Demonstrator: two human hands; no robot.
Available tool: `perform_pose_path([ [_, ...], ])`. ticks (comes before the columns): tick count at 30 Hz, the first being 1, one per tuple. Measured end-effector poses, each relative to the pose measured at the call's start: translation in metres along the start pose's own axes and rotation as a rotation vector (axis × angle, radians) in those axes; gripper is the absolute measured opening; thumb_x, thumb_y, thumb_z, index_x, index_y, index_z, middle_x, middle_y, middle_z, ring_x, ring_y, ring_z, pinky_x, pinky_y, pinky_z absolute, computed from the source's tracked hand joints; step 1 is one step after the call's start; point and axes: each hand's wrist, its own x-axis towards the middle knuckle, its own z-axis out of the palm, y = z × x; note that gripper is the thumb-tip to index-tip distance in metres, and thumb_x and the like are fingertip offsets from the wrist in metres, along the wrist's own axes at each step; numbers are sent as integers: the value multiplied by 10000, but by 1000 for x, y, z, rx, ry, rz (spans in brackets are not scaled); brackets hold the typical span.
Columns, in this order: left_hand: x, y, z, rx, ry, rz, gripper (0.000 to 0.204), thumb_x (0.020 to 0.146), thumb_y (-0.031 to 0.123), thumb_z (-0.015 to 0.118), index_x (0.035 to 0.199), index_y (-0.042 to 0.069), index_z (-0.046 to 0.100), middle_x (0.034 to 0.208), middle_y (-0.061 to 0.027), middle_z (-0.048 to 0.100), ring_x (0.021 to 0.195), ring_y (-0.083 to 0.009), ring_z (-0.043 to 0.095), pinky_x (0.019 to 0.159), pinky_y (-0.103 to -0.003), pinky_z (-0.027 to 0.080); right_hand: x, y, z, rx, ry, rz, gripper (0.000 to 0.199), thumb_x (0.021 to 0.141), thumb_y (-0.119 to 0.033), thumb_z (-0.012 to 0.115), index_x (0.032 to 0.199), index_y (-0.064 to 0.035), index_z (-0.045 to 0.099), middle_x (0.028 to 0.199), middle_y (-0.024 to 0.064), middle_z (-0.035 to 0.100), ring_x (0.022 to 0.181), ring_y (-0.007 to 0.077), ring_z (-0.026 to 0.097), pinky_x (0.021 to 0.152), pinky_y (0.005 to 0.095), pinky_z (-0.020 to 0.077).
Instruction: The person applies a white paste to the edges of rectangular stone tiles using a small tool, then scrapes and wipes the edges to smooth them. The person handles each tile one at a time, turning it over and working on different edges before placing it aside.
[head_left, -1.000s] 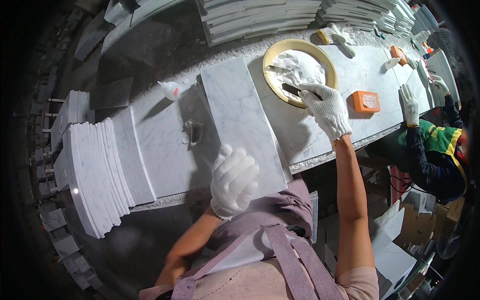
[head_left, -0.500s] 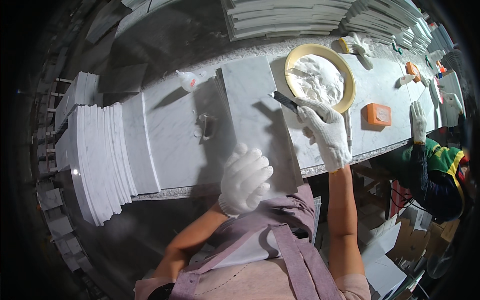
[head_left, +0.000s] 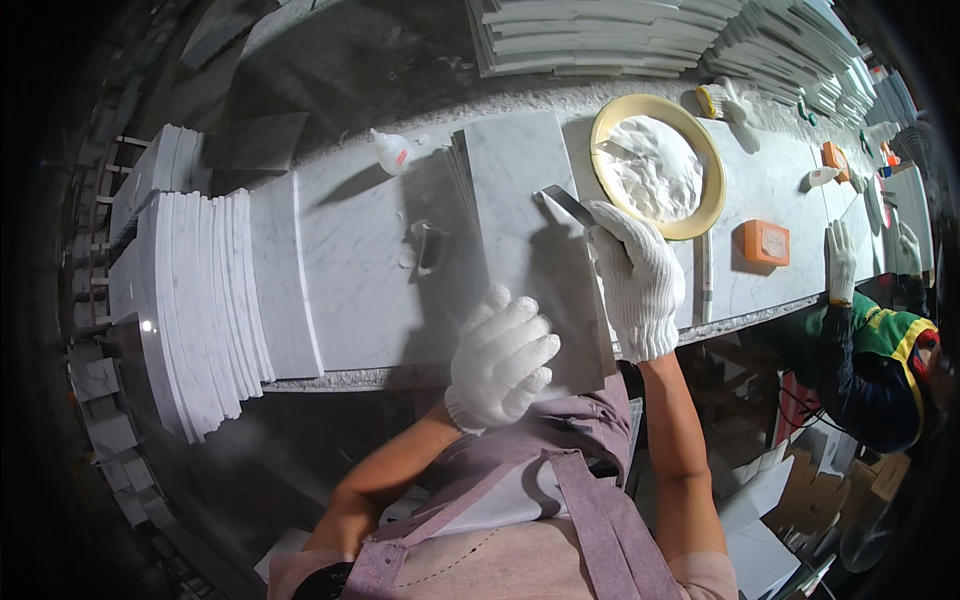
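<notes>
A long grey-white marble slab (head_left: 520, 200) lies across the workbench in front of me. My right hand (head_left: 632, 275), in a white knitted glove, holds a flat metal putty knife (head_left: 566, 205) with its blade resting on the slab's right half. My left hand (head_left: 500, 360), gloved too, hovers above the slab's near end with fingers curled and nothing in it. Just right of the knife stands a yellow-rimmed bowl (head_left: 608, 130) holding white paste.
Curved marble pieces (head_left: 200, 290) are stacked on the left. A white squeeze bottle (head_left: 392, 152) and a small metal tool (head_left: 428, 245) lie on the bench. An orange block (head_left: 766, 242) sits to the right. A co-worker's gloved hand (head_left: 840, 262) rests on the bench.
My right hand has brought the putty knife from the paste bowl leftward onto the slab. My left hand has stayed near the slab's near end.
</notes>
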Motion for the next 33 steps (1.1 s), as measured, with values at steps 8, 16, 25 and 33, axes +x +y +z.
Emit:
perform_pose_path([
  [8,-5,-6,-40,281,-116,-285,238,983,173,703,1172,30,675,1146,-153,666,1126,-338,637,1070,-530,447,-25,2,-40,785,-121,847,491,1056,-186,661,1516,-33,577,1100,17,686,781,68,596,659,219,493],
  [16,29,-133,-74,569,299,-635,655,845,288,884,1368,33,582,1276,-195,669,1223,-391,597,1076,-514,460,-81,26,-69,1147,-174,1039,286,1039,-216,716,1254,-38,652,1146,71,701,992,245,717,779,366,601],
  [25,72,-163,-60,441,413,-984,485,839,395,849,1109,17,710,1203,-190,699,1101,-342,652,965,-475,520,-31,-5,-59,858,-252,775,492,1032,-154,678,1486,-6,559,1138,76,705,888,112,677,751,241,552],
  [33,29,-50,-31,-524,647,-739,290,1023,101,721,1274,11,608,1233,-94,697,1186,-176,651,1050,-340,543,5,-29,-32,89,-326,91,457,1006,-105,678,1459,-73,626,1144,101,749,962,224,711,886,355,566],
])
